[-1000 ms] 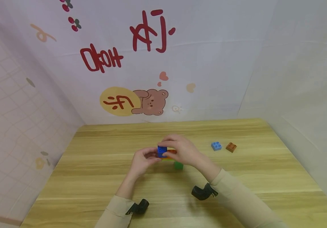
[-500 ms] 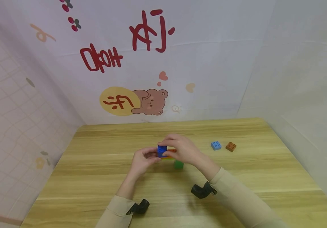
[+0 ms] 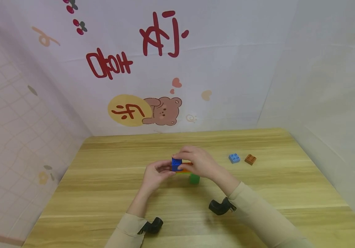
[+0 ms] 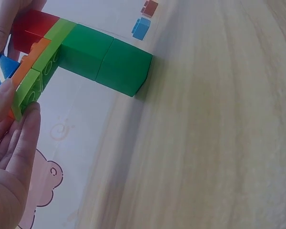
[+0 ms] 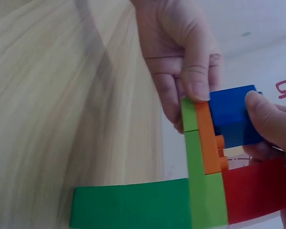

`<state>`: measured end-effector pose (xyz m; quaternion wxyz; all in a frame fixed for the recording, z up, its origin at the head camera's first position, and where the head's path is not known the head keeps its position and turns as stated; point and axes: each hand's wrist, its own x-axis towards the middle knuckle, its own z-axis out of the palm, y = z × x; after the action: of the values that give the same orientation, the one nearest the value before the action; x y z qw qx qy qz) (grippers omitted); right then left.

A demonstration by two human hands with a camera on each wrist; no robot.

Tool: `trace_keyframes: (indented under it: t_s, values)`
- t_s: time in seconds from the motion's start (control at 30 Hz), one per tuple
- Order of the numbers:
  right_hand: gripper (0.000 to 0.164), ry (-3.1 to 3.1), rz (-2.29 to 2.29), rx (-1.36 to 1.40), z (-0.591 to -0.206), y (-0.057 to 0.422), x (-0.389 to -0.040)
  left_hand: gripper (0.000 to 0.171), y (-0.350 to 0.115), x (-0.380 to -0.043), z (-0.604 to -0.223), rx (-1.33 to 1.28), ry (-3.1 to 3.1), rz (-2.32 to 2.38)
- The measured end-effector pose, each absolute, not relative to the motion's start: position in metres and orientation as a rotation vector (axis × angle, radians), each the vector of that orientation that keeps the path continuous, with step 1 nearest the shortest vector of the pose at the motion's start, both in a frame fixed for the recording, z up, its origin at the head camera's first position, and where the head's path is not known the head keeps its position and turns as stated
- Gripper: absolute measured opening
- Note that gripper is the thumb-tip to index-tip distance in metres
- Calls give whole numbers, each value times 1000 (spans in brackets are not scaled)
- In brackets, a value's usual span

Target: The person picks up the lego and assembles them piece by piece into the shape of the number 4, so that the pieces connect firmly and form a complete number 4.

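In the head view, my left hand [image 3: 154, 175] holds the left end of a toy brick build, and my right hand [image 3: 200, 163] pinches the dark blue brick [image 3: 176, 164] on top of it. A light green layer [image 5: 202, 191] carries a thin orange brick [image 5: 208, 138] and a red brick [image 5: 257, 188]. The blue brick sits over the orange brick's end, touching it. From the light green layer's underside, two dark green bricks [image 4: 105, 57] extend like a leg. My left thumb and fingers grip the orange and light green end in the right wrist view. The right hand partly hides the red brick.
On the wooden table [image 3: 109, 203], to the right of the build, lie a light blue brick [image 3: 234, 158] and a brown brick [image 3: 250, 159]. A printed cloth [image 3: 221, 62] hangs behind the table's far edge. Black wrist mounts [image 3: 219, 206] project from the sleeves.
Hardly anything differs. Both hands keep their hold in almost the same place, and the build has shifted very slightly to the right in the head view.
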<state>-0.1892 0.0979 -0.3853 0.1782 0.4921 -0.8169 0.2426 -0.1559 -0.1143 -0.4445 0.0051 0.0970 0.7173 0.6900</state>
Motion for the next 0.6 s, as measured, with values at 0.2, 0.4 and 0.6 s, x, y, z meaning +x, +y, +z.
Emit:
trace_keyframes:
  t_s: [0.2, 0.4, 0.6]
  values:
    - [39, -2279, 671, 1392, -388, 100, -190, 35, -114, -157, -445, 322, 2261, 2155]
    - [37, -2267, 621, 1393, -387, 100, -189, 34, -113, -156, -445, 325, 2262, 2152]
    - [37, -2289, 615, 1372, -388, 101, -189, 34, -113, -155, -443, 337, 2264, 2153]
